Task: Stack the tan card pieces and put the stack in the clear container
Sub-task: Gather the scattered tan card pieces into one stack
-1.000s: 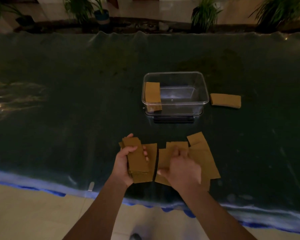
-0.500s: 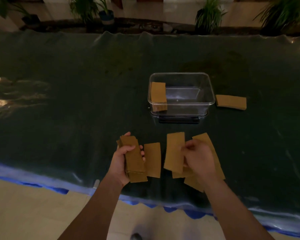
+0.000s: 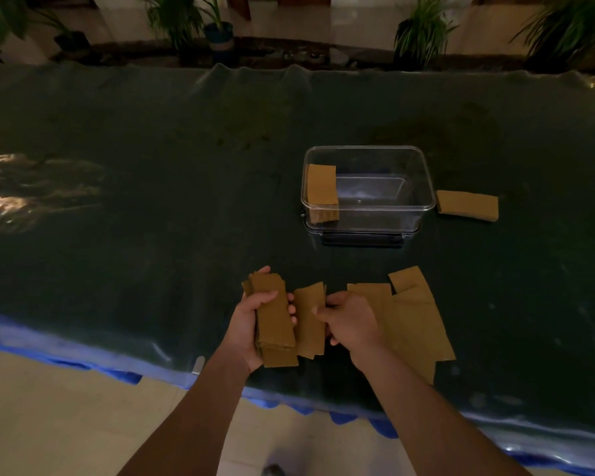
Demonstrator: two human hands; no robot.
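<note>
The left hand (image 3: 246, 326) is wrapped around the stack (image 3: 275, 319) of tan cards. The stack's long side points away from the person, leaning a little to the left. Just to the right of it, the right hand (image 3: 349, 322) pinches one card (image 3: 310, 319) by its edge. That card points the same way as the stack and almost touches it, so I think it goes on top next. More loose cards (image 3: 414, 321) lie right of the right hand. The box (image 3: 366, 214) sits far ahead of both hands, closer to the right one, with some cards inside. Another pile (image 3: 467, 205) lies beside it.
</note>
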